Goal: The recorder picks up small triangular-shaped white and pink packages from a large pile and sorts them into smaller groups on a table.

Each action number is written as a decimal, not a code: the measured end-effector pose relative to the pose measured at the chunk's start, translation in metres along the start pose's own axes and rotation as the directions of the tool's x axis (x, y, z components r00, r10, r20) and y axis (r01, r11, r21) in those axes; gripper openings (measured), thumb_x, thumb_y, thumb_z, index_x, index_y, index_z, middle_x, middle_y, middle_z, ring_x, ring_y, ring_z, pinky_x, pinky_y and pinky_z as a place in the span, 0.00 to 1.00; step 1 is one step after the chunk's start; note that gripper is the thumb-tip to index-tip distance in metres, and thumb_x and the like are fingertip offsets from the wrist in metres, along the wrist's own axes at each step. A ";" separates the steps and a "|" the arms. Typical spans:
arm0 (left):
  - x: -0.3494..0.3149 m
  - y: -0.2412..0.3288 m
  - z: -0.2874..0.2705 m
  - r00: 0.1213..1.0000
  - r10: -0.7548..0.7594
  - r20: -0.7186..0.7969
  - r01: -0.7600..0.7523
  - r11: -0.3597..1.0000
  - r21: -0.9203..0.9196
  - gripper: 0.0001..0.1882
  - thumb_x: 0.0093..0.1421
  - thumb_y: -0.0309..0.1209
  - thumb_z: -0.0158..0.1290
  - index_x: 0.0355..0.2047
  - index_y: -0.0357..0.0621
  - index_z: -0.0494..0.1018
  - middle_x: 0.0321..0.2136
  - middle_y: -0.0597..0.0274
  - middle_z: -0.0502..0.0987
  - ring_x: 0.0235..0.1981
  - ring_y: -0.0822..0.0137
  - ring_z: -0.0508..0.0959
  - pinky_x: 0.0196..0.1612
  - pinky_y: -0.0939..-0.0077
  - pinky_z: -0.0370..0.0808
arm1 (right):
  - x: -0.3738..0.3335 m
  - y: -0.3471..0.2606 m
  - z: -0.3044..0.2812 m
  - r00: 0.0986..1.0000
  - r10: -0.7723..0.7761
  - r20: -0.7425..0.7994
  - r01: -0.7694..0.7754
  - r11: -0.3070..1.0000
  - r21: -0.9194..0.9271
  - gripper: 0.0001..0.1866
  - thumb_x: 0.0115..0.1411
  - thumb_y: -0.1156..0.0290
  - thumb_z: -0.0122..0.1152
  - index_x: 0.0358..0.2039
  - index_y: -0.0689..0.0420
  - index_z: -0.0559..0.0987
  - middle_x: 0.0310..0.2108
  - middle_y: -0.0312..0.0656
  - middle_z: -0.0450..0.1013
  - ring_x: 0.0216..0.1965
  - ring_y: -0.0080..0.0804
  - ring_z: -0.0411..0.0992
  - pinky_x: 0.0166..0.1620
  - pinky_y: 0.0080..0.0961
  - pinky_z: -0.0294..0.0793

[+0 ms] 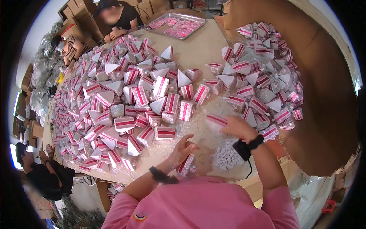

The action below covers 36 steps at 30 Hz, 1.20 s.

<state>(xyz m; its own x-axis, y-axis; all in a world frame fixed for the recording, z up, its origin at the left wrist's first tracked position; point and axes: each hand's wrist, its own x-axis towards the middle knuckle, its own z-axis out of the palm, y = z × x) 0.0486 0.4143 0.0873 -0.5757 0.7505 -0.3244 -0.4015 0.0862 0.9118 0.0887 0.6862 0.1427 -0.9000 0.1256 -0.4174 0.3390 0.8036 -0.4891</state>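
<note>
Cardboard boxes (82,19) fill the far side of the room, beyond a pale worktable (212,42) that runs out ahead of both hands. To the left of the left hand (183,148) spreads a large heap of slices (124,123), wedge-shaped like cake, white with red bands; a second heap (263,81) lies ahead and to the right of the right hand (239,128). Well beyond both sits a metal tray (164,34) of pink cards (183,26).

The right hand is closed on a striped slice (216,121), fingers at its right end; blur hides whether it touches the table. The left hand is half curled, with another slice (186,166) right below it; whether it is gripped cannot be told. Just nearer the body than the right hand lies a pile of small white pieces (228,154).

A light hold on the flat sides would probably serve best, as these slices may dent. The black box (241,150) at the right wrist should stay clear of the white pieces, lest it scatter them. Steadying the left-hand slice away from the larger heap would likely prevent mix-ups.
</note>
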 end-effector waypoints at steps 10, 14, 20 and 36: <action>-0.003 0.027 0.008 0.980 0.063 0.187 -0.097 0.979 0.179 0.39 0.47 0.42 0.65 0.53 0.40 0.59 0.45 0.58 0.72 0.47 0.66 0.72 0.49 0.72 0.69 | -0.067 -0.050 0.059 0.986 -0.168 -0.008 0.155 0.889 0.431 0.26 0.51 0.57 0.61 0.45 0.62 0.69 0.32 0.52 0.74 0.34 0.40 0.75 0.37 0.32 0.71; -0.012 0.050 0.010 0.988 0.093 0.124 -0.154 0.494 0.856 0.37 0.47 0.40 0.63 0.53 0.44 0.56 0.44 0.45 0.69 0.38 0.49 0.76 0.39 0.62 0.75 | -0.070 -0.047 0.036 0.989 -0.143 -0.021 0.115 0.694 0.711 0.18 0.58 0.57 0.56 0.37 0.62 0.72 0.21 0.32 0.67 0.23 0.17 0.63 0.26 0.19 0.62; -0.023 0.064 0.019 0.981 0.055 0.186 -0.193 0.231 0.954 0.37 0.45 0.37 0.63 0.54 0.49 0.58 0.39 0.49 0.68 0.34 0.49 0.76 0.33 0.62 0.75 | -0.063 -0.054 0.059 0.965 -0.259 0.036 0.171 0.728 0.664 0.18 0.61 0.58 0.51 0.22 0.61 0.73 0.16 0.27 0.60 0.20 0.14 0.57 0.22 0.17 0.56; -0.043 0.034 -0.001 0.976 0.208 -0.069 -0.118 0.763 0.635 0.36 0.48 0.39 0.61 0.55 0.42 0.59 0.41 0.45 0.71 0.38 0.51 0.75 0.41 0.64 0.72 | -0.086 -0.054 0.091 0.967 -0.229 0.111 -0.141 -0.115 0.983 0.09 0.61 0.68 0.46 0.28 0.59 0.69 0.11 0.32 0.55 0.11 0.19 0.52 0.14 0.16 0.51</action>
<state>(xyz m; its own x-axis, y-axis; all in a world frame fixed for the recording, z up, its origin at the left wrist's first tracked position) 0.0595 0.3844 0.1320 -0.6946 0.7048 -0.1445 0.2137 0.3938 0.8940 0.1725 0.5790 0.1356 -0.9174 -0.1276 -0.3768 0.3571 -0.6819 -0.6383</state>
